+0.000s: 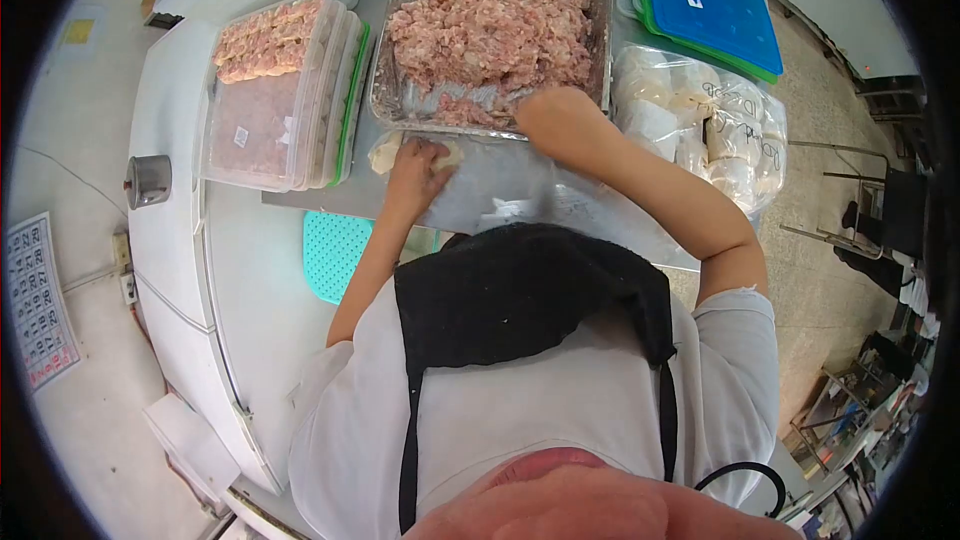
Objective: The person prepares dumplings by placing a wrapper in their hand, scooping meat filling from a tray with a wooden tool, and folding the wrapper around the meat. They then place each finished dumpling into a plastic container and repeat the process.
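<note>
My left hand (420,172) is at the front edge of the metal table, its fingers curled over a pale, thin piece that looks like a dough wrapper (448,156). Another pale piece of dough (384,153) lies just left of those fingers. My right hand (556,118) is closed at the near right corner of a metal tray (385,105); what it grips is hidden behind the knuckles. Inside the tray is a large mound of raw minced meat (490,35), with a smaller smear of it close to my right hand.
Stacked clear containers (255,125) of filled pieces stand left of the tray. To the right are bagged stacks of round white wrappers (735,130) and blue and green lids (710,0). A turquoise perforated stool (335,255) and a metal cup (149,180) are at the left.
</note>
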